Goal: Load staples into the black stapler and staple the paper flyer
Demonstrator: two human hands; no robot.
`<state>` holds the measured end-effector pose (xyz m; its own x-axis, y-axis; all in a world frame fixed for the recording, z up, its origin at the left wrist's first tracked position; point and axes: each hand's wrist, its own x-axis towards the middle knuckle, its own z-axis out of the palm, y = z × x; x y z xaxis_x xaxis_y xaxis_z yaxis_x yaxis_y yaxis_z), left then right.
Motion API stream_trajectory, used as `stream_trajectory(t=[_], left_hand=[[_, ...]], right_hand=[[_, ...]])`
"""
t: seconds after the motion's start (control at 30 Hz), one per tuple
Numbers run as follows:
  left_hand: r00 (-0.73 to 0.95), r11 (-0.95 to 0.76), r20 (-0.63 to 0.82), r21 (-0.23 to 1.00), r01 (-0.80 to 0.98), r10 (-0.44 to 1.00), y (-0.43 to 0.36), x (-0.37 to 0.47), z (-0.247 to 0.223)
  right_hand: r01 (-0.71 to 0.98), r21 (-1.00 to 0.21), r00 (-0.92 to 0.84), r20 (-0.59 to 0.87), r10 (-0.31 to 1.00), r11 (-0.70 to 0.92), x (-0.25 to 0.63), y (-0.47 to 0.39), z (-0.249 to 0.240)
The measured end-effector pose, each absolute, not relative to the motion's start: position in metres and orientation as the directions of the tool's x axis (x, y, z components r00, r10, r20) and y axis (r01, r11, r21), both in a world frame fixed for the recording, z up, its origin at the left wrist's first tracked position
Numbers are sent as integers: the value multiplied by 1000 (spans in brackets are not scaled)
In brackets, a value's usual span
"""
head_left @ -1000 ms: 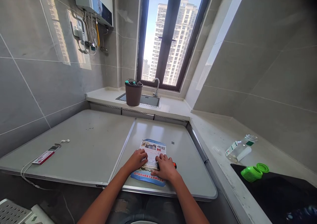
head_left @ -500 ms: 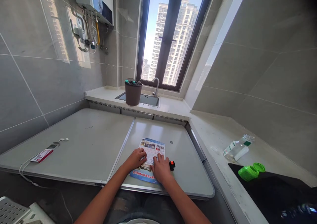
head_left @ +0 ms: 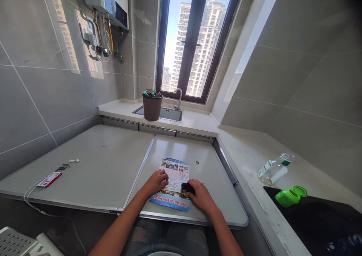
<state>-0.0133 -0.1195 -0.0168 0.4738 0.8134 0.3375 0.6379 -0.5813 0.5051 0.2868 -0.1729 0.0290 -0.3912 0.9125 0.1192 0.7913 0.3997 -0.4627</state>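
Observation:
On the folding table lies a printed leaflet [head_left: 174, 173] with a row of small photos near its top and a blue band with red characters along its bottom. My left hand [head_left: 156, 181] is at the leaflet's left edge, its fingers curled over the paper and holding it. With my right hand [head_left: 200, 195] I grip a small black stapler [head_left: 187, 188], whose front end reaches over the leaflet's right edge. Whether paper sits between its jaws cannot be made out. A short grey strip [head_left: 197, 162], looking like staples, lies beyond the stapler.
At left, a red-and-white box [head_left: 50, 179] lies beside a white cable. A brown bucket [head_left: 152, 108] stands by the sink [head_left: 172, 114]. The right counter bears a clear bottle [head_left: 275, 170] and a green container with its lid open [head_left: 287, 198]. The table's front edge [head_left: 183, 219] is close to me.
My right hand has left the leaflet's surface, moved right and taken hold of the stapler, bringing it to the paper's right edge. My left hand stays at the left edge.

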Motion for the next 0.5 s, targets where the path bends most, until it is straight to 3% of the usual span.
stream_trajectory(t=[0.13, 0.33, 0.5], left_hand=[[489, -595, 343, 531, 603, 802, -119, -15, -17], [495, -607, 357, 544, 579, 792, -119, -16, -18], [493, -602, 354, 564, 565, 795, -118, -16, -18]], right_hand=[[847, -460, -240, 118, 964, 267, 325, -171, 15], [933, -343, 178, 186, 966, -106, 335, -159, 16], [916, -396, 214, 365, 906, -57, 294, -152, 34]])
